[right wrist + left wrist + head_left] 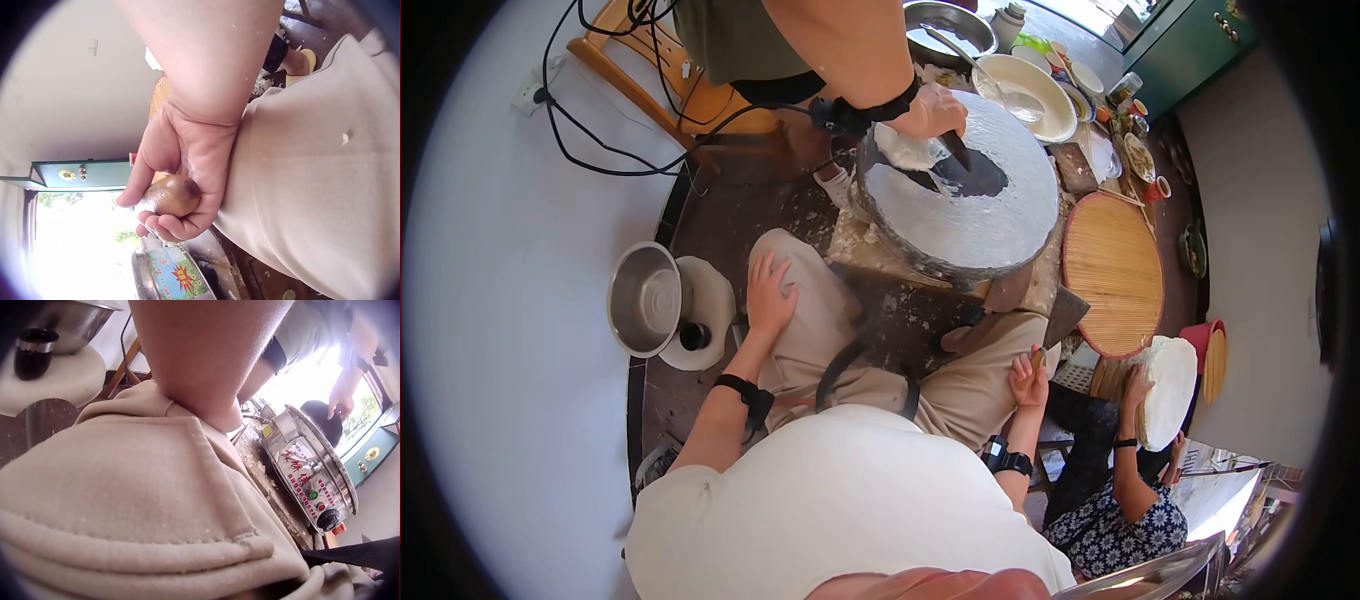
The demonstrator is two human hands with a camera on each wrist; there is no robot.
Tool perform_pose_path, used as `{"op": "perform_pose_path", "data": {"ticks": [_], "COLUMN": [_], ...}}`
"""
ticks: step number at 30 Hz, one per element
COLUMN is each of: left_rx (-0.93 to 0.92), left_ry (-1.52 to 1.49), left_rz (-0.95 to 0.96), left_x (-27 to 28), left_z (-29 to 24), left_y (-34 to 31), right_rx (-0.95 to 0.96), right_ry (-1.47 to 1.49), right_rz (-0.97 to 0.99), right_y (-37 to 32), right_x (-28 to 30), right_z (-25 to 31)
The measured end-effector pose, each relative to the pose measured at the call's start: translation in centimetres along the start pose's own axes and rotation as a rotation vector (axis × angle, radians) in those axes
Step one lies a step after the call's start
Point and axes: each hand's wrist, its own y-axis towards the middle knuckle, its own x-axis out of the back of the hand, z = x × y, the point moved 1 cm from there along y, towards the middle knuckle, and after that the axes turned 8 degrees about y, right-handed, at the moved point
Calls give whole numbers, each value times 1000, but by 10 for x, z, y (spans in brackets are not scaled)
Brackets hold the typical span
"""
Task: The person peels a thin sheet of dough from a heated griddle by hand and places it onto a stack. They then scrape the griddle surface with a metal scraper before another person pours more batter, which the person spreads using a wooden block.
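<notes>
My left hand (770, 303) rests on my left knee, its fingers spread over the beige trousers (119, 481). In the right wrist view my right hand (187, 162) curls its fingers round a rounded wooden handle (175, 195). The head view shows a dark, flat, scraper-like blade (1064, 318) just beyond that hand, above my right knee. In front of me stands a round electric griddle (1010, 235) coated with white batter. Another person's hand (930, 112) grips a dark scraper (955, 150) over it, beside a white lump of dough (903, 150). A dark patch of bare plate shows there.
A round bamboo mat (1112, 270) lies right of the griddle. Behind are a cream basin (1060, 125) and several small dishes. To the left, a steel bowl (645, 300) and a dark cup (694, 336) sit on a stool. At right, a seated person holds a white round stack (1170, 390).
</notes>
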Motion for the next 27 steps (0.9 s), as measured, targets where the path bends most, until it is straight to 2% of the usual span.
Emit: {"op": "perform_pose_path", "data": {"ticks": [27], "left_rx": [-3], "left_ry": [17], "left_rz": [-5], "left_x": [-3], "left_z": [3], "left_y": [1], "right_rx": [-4], "right_ry": [6], "right_rz": [-3], "right_y": [-1], "right_x": [-2], "right_z": [0]}}
